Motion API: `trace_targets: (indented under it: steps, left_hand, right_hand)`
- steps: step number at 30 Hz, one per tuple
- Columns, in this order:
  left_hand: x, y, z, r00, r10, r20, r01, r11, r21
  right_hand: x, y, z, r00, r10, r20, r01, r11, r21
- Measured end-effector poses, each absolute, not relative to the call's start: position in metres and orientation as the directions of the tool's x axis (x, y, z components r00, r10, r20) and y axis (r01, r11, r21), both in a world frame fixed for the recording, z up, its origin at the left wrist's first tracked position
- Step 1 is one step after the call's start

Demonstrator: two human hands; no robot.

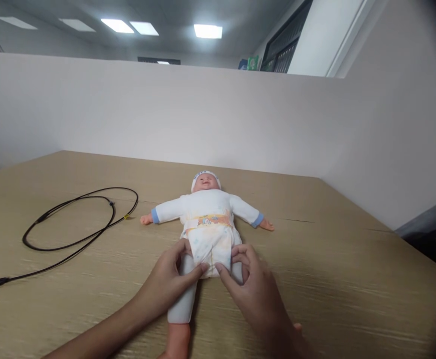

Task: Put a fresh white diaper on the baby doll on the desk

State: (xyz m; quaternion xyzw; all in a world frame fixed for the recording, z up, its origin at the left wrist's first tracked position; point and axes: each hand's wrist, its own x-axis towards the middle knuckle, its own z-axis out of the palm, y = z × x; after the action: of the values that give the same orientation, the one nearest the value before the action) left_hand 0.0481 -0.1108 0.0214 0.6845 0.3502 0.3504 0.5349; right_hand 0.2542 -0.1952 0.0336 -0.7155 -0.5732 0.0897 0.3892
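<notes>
A baby doll (pixel 207 207) in white clothes with blue cuffs and a white cap lies on its back on the wooden table (pixel 333 279), head away from me, arms spread. A printed diaper (pixel 212 239) is wrapped round its hips. My left hand (pixel 171 279) pinches the diaper's lower edge at the doll's left thigh side. My right hand (pixel 253 289) has its fingers curled on the diaper's lower edge beside the other leg. The doll's bare foot (pixel 176 341) reaches toward me between my forearms.
A black cable (pixel 78 227) lies looped on the table to the left, its plug end near the left edge. White partition walls (pixel 165 114) stand behind and to the right of the table.
</notes>
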Motion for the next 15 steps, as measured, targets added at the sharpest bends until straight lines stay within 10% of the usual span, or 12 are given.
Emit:
trace_targets:
  steps: [15]
  left_hand:
    - [0.036, -0.113, 0.021, 0.545, 0.837, 0.051, 0.177, -0.174, 0.969]
  right_hand:
    - [0.27, -0.209, 0.04, 0.372, 0.912, 0.172, 0.671, -0.136, -0.729]
